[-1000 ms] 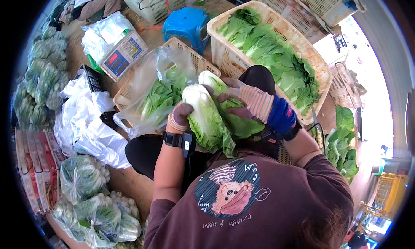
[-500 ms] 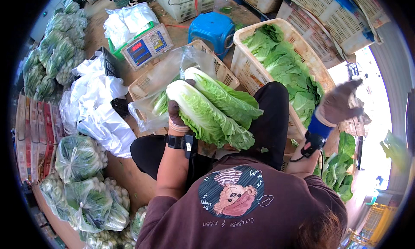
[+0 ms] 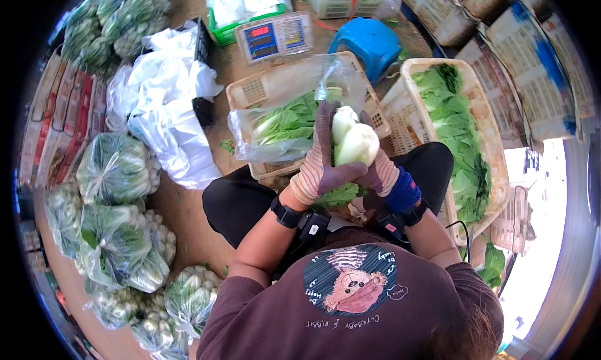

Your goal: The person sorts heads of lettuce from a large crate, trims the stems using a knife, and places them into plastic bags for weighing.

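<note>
Between my gloved hands, in front of my lap, two romaine lettuce heads (image 3: 357,145) stand with their pale stem ends up. My left hand (image 3: 320,163) is closed round their left side, its thumb across the front. On the right side my right hand (image 3: 379,171) grips them; its fingers are partly hidden behind the pale stems. Just beyond the left hand a clear plastic bag (image 3: 250,148) lies spread in a cream crate (image 3: 247,92). More lettuce (image 3: 289,119) rests inside that bag. Leaf ends of the held heads show below my hands.
At the right stands a tall cream crate (image 3: 494,119) of loose green leaves. A digital scale (image 3: 275,38) and a blue stool (image 3: 369,44) sit beyond the bagged crate. White plastic bags (image 3: 166,91) lie at the left, above several filled vegetable bags (image 3: 119,172).
My right hand has come in from the far right and closed on the lettuce. The heads have been turned stem ends up and moved right, away from the bag. The view has shifted.
</note>
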The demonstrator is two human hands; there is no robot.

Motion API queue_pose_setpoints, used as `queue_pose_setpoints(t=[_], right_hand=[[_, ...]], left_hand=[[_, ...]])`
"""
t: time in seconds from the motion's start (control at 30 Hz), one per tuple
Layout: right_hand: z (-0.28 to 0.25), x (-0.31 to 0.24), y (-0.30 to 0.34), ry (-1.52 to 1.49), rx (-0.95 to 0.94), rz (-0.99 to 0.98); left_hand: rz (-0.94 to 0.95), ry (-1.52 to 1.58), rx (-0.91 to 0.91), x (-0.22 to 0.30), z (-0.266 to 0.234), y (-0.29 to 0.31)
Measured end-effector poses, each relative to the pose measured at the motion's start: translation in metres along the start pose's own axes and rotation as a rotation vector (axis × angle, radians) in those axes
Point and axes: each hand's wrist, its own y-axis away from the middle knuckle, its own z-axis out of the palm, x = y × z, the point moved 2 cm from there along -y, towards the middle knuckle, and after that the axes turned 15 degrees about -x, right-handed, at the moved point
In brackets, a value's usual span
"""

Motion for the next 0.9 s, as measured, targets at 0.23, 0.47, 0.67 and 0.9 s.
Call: queue_pose_setpoints(t=[0.23,0.47,0.67,0.9], right_hand=[[-0.052,-0.023,-0.040,0.352,-0.030,-0.173],[-0.022,-0.046,-0.163,-0.303,-0.375,-0.021],[-0.012,0.037,-0.195,0.943,-0.982,0.268],[0.079,0.145,-0.154,1.304,-0.842,0.071]], left_hand=[[-0.115,-0.803,1.098,0.046,-0.066,0.043],[-0.508,0.275,0.921,-0.033,-0.144,0.090],[-0.366,0.472,0.719,0.008,-0.135,0.070],[-0.160,0.675,0.563,0.022,-0.138,0.060]])
